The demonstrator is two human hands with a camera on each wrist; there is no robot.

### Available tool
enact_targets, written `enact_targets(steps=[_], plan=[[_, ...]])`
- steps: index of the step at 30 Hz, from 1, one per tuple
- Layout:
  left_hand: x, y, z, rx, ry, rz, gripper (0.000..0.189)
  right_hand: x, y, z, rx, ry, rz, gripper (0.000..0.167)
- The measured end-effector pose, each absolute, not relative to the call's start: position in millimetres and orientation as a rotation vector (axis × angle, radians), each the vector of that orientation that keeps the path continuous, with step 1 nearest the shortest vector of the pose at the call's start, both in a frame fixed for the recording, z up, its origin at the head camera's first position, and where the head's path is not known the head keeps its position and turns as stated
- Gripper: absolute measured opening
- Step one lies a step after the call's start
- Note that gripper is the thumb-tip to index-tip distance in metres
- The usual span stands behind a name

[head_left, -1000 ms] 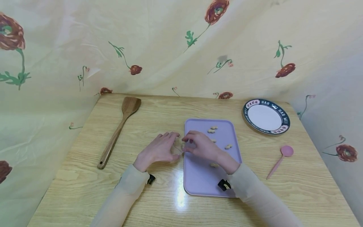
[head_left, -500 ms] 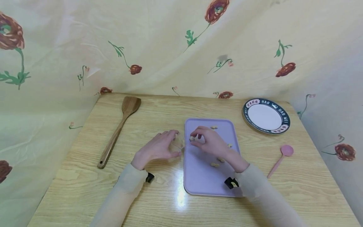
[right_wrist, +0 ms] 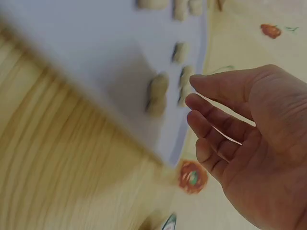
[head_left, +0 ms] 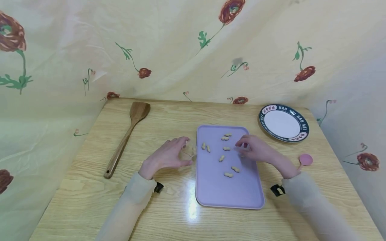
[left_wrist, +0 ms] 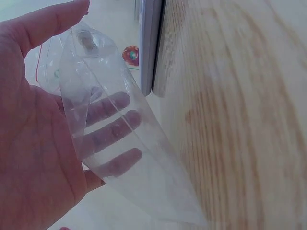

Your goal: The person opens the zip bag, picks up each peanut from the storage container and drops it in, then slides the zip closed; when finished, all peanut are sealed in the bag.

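My left hand (head_left: 166,155) grips a clear plastic bag (head_left: 187,152) just left of the lilac tray (head_left: 229,194). In the left wrist view the bag (left_wrist: 76,72) hangs between thumb and fingers, with fingers showing through the film and a red line along one part. A small brownish thing (left_wrist: 87,43) shows through the bag near its upper end. My right hand (head_left: 259,150) hovers over the tray's right edge, fingers loosely bent around nothing. Several peanuts (head_left: 226,148) lie scattered on the tray, two of them (head_left: 206,147) near its left edge. One peanut (right_wrist: 157,95) lies near the right fingertips.
A wooden spatula (head_left: 126,137) lies on the left of the wood-grain table (head_left: 169,217). At the back right is a white plate (head_left: 281,124) with a dark lettered rim, and a pink spoon (head_left: 306,160) lies in front of it. Flowered cloth (head_left: 181,50) hangs behind.
My right hand has moved right, from beside the bag across the tray to its right edge. The two peanuts near the left edge now show, away from its fingers. The left hand barely moved.
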State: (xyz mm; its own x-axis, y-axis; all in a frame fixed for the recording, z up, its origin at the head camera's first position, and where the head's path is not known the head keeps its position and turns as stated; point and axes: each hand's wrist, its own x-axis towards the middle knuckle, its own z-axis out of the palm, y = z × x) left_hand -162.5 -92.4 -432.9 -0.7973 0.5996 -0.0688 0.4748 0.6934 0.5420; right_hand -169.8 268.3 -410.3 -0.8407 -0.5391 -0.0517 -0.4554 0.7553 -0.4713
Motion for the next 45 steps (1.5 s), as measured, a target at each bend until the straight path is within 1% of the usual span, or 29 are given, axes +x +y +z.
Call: enact_targets(steps=[9, 17, 30, 38, 45], plan=[[-162.6, -93.6, -432.3, 0.858, 2.669, 0.745, 0.082, -163.5, 289.3, -415.6, -0.778, 2.697, -0.639, 0.023], [-163.3, -93.2, -433.2, 0.860, 2.672, 0.731, 0.082, -162.9, 293.9, -427.6, -0.734, 2.717, -0.637, 0.019], [-163.1, -92.4, -434.7, 0.859, 2.662, 0.722, 0.082, -159.5, 293.7, -432.5, -0.735, 2.748, -0.678, 0.016], [-161.1, -92.1, -432.8, 0.857, 2.652, 0.730, 0.082, -157.9, 288.8, -425.2, -0.743, 2.781, -0.708, 0.018], [-161.1, -90.9, -433.3, 0.861, 2.660, 0.703, 0.083, -164.1, 278.2, -414.8, -0.772, 2.816, -0.686, 0.017]])
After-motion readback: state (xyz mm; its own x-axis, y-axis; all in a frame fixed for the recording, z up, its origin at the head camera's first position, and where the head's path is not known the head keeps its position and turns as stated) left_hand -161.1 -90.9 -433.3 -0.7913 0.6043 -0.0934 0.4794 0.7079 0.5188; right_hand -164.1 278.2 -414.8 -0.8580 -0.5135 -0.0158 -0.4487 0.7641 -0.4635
